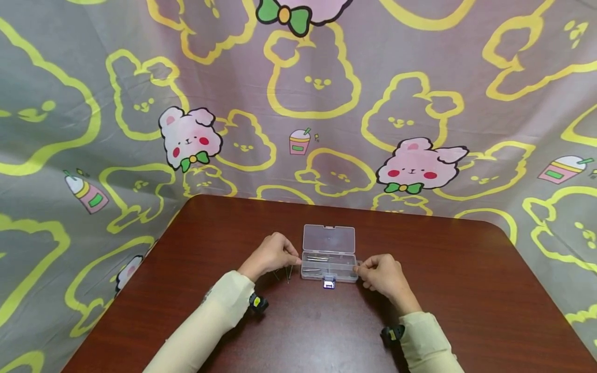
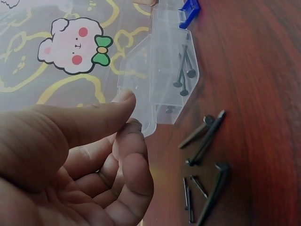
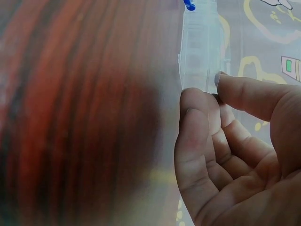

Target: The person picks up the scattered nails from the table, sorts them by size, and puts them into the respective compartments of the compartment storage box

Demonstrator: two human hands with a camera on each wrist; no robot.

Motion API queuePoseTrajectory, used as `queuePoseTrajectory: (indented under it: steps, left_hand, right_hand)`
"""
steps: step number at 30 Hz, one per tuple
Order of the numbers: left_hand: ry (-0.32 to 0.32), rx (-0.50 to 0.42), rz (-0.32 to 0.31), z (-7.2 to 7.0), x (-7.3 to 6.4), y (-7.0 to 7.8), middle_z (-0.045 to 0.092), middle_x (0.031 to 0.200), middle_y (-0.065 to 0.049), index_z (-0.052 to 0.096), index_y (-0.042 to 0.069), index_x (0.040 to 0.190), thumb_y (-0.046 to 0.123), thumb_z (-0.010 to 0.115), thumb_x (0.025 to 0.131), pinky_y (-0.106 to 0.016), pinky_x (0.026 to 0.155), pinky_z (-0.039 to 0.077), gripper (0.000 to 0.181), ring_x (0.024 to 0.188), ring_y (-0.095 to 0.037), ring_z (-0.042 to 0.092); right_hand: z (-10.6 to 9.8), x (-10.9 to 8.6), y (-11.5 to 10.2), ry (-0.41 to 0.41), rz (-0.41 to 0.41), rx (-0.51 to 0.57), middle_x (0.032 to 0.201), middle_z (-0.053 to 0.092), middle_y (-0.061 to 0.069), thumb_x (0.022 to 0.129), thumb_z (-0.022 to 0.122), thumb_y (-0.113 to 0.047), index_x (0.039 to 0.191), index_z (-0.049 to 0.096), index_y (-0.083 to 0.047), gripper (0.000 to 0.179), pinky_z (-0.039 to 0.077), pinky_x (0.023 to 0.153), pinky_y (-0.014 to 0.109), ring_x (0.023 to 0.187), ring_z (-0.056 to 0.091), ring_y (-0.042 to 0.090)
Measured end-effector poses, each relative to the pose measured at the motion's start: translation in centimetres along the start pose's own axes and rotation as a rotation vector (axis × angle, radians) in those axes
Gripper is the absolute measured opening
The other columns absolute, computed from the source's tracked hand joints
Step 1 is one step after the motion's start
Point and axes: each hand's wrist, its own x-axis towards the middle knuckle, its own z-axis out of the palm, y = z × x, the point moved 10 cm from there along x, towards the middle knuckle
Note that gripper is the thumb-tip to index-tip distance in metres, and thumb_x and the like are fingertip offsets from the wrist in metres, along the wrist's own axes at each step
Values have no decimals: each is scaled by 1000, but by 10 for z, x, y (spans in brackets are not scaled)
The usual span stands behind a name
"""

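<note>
A clear plastic compartment box [image 1: 342,268] stands with its lid [image 1: 328,239] raised at the back and its blue latch [image 1: 329,284] hanging in front. Nails [image 2: 183,70] lie in its compartments. My left hand [image 1: 274,254] is at the box's left end, thumb and index fingertips pinching its edge. Opposite, my right hand [image 1: 384,274] grips the right end between thumb and fingers, as the right wrist view shows. Several loose nails [image 2: 207,139] of different sizes lie on the table beside the left hand.
The brown wooden table [image 1: 308,331] stretches around the box on all sides. Behind it hangs a patterned cloth [image 1: 247,88] with cartoon bears, which also runs along the left and right sides.
</note>
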Motion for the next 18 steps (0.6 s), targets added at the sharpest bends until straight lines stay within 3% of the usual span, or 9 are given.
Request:
queuePoseTrajectory:
  steps: [7,18]
  left_hand:
    - [-16,-5,-25,0,-6,-8,67,64,0,78,8,77,13,85,81,-28,53,50,10,57,-12,59]
    - [-21,118,-3,5,-20,-12,66,66,7,75,13,68,16,91,73,-28,56,48,17,63,-13,56]
  right_hand:
    - [-1,-1,-1,1,1,-6,67,67,6,87,80,-18,76,72,-4,18,54,53,34,57,62,18]
    - [0,-2,-2,1,0,-7,67,67,6,87,79,-17,77,72,-4,19,53,52,33,56,62,18]
